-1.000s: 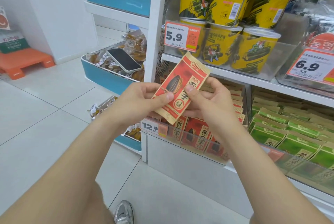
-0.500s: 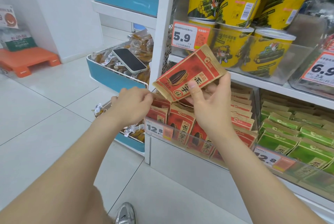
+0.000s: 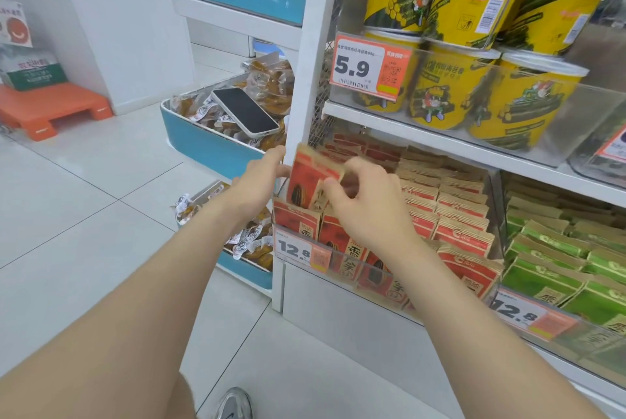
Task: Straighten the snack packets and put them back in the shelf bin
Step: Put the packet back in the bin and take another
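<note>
We are seating one red and kraft-brown sunflower-seed packet [image 3: 310,178] into the left rear corner of the clear plastic shelf bin [image 3: 352,269], just beside the white metal shelf upright [image 3: 305,80]. The packet stands nearly upright, its lower part already hidden behind the front row of matching red packets [image 3: 298,219], its top edge well above them.

Our right hand [image 3: 369,208] has its fingers [image 3: 332,185] curled and pinching the packet's right edge. Our left hand [image 3: 259,178] lies at the packet's left edge with its fingers [image 3: 276,155] fairly straight, steadying rather than gripping.

To do this well, we judge that the packet should go straight down, face forward, with the left hand acting as a guide so that the thin foil does not fold against the upright. A light pinch is enough; squeezing would crease the face we are trying to flatten. The neighbouring packets lean loosely and could tip or ride up, so the right hand should release only once the bottom edge rests on the bin floor. Then we level the top edge with the row of red packets behind [image 3: 450,215].
</note>
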